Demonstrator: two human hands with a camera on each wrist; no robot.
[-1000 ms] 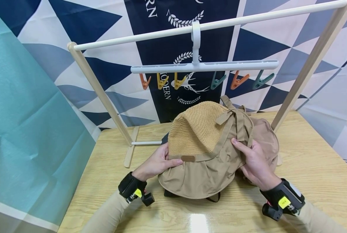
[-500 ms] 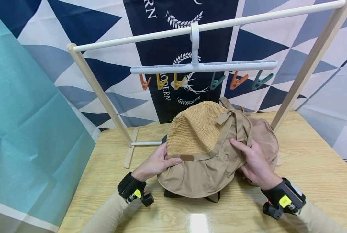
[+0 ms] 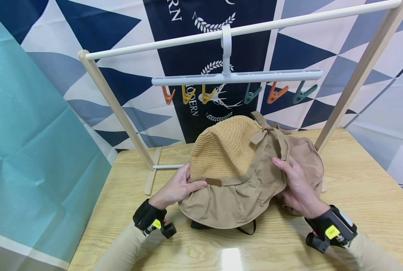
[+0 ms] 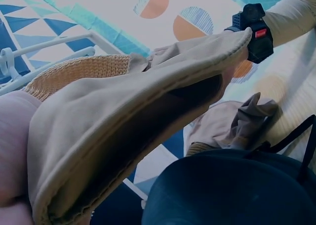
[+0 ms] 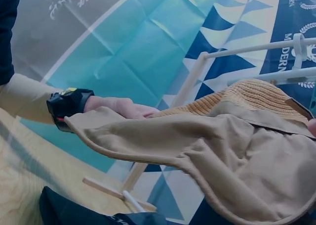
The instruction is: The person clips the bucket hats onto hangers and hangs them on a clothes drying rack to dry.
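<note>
A sun hat with a woven straw crown, tan cloth brim and bow is held above the table in the head view. My left hand pinches the brim beside a small brown tag, thumb on top. At the right, my right hand grips the brim below the bow, its fingertips hidden beneath the cloth. The brim's dark underside shows in the left wrist view, where the hat spans the picture. In the right wrist view, the hat stretches from my left hand rightward.
Another tan hat lies behind at the right. A dark navy hat sits underneath. Above stands a rack with a white bar, carrying a white hanger with several coloured clips. A patterned cloth hangs behind the wooden table.
The sun hat has shifted slightly left and up with my left hand. My right hand has moved a little to the right along the brim.
</note>
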